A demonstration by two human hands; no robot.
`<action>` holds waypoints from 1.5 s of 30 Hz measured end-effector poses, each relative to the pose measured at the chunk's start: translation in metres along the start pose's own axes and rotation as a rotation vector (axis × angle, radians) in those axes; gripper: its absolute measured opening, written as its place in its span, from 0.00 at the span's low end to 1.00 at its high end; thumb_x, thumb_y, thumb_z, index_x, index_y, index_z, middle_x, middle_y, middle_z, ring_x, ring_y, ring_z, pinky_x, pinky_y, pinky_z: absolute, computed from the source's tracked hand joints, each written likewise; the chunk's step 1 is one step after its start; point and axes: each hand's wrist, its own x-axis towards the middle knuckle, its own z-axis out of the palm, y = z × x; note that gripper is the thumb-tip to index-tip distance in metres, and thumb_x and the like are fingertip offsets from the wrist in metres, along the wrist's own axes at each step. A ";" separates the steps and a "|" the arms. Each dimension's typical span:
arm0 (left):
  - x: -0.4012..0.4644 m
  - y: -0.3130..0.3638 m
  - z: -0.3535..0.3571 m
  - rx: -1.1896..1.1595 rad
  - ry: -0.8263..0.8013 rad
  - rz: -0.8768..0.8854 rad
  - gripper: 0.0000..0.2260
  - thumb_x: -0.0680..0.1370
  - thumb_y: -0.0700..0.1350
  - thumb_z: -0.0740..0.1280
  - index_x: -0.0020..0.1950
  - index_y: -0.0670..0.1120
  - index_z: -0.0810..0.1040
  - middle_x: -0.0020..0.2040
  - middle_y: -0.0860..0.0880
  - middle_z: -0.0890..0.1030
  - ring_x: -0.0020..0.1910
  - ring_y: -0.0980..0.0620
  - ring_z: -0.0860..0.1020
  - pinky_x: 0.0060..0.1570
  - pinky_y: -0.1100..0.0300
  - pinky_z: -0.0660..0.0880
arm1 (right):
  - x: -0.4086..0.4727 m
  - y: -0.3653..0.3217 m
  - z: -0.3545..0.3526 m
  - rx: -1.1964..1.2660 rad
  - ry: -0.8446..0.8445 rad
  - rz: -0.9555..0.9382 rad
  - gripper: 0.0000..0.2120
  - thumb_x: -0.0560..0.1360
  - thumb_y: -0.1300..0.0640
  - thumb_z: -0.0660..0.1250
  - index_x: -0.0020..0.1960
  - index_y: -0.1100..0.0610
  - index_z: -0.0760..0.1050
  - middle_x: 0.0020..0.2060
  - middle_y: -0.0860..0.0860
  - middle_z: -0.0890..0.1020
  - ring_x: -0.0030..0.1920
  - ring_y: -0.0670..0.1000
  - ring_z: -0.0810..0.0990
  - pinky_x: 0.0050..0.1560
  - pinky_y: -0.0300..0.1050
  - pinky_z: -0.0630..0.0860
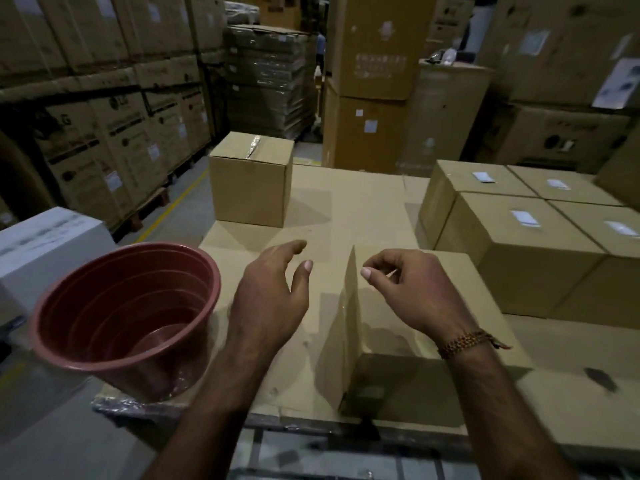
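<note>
A carton is being closed at the near edge of the surface (346,209), and the step in hand is judged to be the folding down of its last flap. The carton (391,337) is plain brown cardboard, unmarked on top. One flap (348,306) on its left side is stood upright, with the rest of the top lying flat.

The left hand (273,299) is held above the surface just left of that flap. Its grip is wide open, fingers spread and nothing held. The right hand (408,292) is poised over the carton top, with the fingers curled and thumb and forefinger brought near each other. Whether something thin is pinched there cannot be told.

Next, the flap would need to be pressed down to the right and held flat for sealing.

A stack of reddish pots (131,306) is tilted at the near left corner.
</note>
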 end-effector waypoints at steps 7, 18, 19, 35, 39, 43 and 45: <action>-0.032 0.031 0.048 -0.010 -0.157 -0.104 0.20 0.84 0.55 0.67 0.75 0.53 0.77 0.69 0.54 0.81 0.67 0.55 0.78 0.63 0.54 0.77 | -0.026 0.057 -0.024 -0.068 -0.009 0.042 0.10 0.80 0.45 0.73 0.57 0.47 0.87 0.48 0.40 0.85 0.45 0.41 0.81 0.49 0.47 0.82; -0.065 0.037 0.105 -0.201 -0.396 -0.481 0.26 0.83 0.65 0.62 0.74 0.52 0.79 0.67 0.52 0.83 0.64 0.50 0.81 0.66 0.48 0.78 | -0.067 0.109 -0.005 -0.343 -0.174 0.097 0.39 0.78 0.23 0.53 0.83 0.40 0.58 0.86 0.52 0.53 0.85 0.59 0.47 0.83 0.64 0.45; -0.065 0.039 0.106 -0.253 -0.374 -0.511 0.22 0.84 0.62 0.62 0.72 0.51 0.80 0.64 0.53 0.84 0.62 0.50 0.81 0.66 0.47 0.78 | -0.069 0.112 -0.003 -0.360 -0.175 0.082 0.41 0.77 0.21 0.50 0.84 0.39 0.55 0.86 0.52 0.51 0.85 0.60 0.45 0.83 0.65 0.43; -0.054 0.080 0.107 -0.422 -0.213 -0.441 0.22 0.85 0.55 0.64 0.79 0.54 0.72 0.71 0.55 0.79 0.66 0.51 0.78 0.68 0.47 0.77 | -0.067 0.135 0.004 -0.302 0.042 -0.109 0.44 0.76 0.19 0.36 0.85 0.40 0.55 0.84 0.51 0.62 0.84 0.59 0.58 0.82 0.65 0.58; -0.049 0.094 0.106 -0.363 -0.200 -0.285 0.30 0.81 0.65 0.64 0.81 0.57 0.69 0.77 0.56 0.73 0.74 0.51 0.72 0.74 0.46 0.72 | -0.063 0.148 0.013 -0.020 0.169 -0.134 0.37 0.82 0.26 0.45 0.84 0.44 0.62 0.82 0.49 0.68 0.82 0.54 0.64 0.80 0.59 0.65; -0.049 0.096 0.109 -0.232 -0.231 -0.150 0.31 0.78 0.72 0.62 0.80 0.65 0.67 0.80 0.57 0.68 0.76 0.52 0.67 0.72 0.42 0.73 | -0.064 0.162 0.022 0.131 0.222 -0.129 0.34 0.85 0.30 0.49 0.83 0.48 0.65 0.80 0.46 0.70 0.81 0.46 0.65 0.78 0.56 0.69; -0.049 0.093 0.107 -0.215 -0.247 -0.118 0.32 0.77 0.74 0.64 0.79 0.68 0.67 0.80 0.58 0.68 0.76 0.52 0.66 0.71 0.41 0.73 | -0.065 0.166 0.021 0.167 0.249 -0.129 0.33 0.85 0.32 0.51 0.82 0.48 0.67 0.79 0.45 0.72 0.80 0.43 0.66 0.78 0.55 0.70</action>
